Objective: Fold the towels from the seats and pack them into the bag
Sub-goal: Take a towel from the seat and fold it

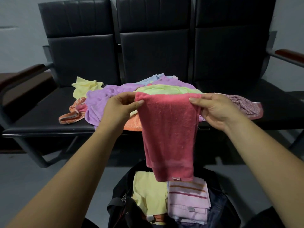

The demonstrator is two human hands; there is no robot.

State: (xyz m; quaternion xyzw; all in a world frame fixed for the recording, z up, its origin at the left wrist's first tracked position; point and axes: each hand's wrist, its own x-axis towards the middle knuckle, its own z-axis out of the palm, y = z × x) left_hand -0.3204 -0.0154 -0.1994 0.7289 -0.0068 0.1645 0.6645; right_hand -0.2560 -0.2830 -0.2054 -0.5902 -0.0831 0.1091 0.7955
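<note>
A pink-red towel (pixel 167 134) hangs folded lengthwise in the air in front of the seats. My left hand (pixel 120 107) pinches its top left corner and my right hand (pixel 213 109) pinches its top right corner. Its lower end dangles just over the open black bag (pixel 121 209) on the floor. Inside the bag lie a folded yellow towel (pixel 148 191) and a folded pink striped towel (pixel 187 199). Behind the held towel a loose pile of towels (pixel 102 99) covers the middle seat, with purple, yellow-green, orange and light blue pieces showing.
A row of black padded seats (pixel 49 116) with dark armrests (pixel 24 71) stands against the grey wall. A patterned mauve cloth (pixel 245 106) lies on the right of the pile. Grey floor (pixel 32 181) spreads around the bag.
</note>
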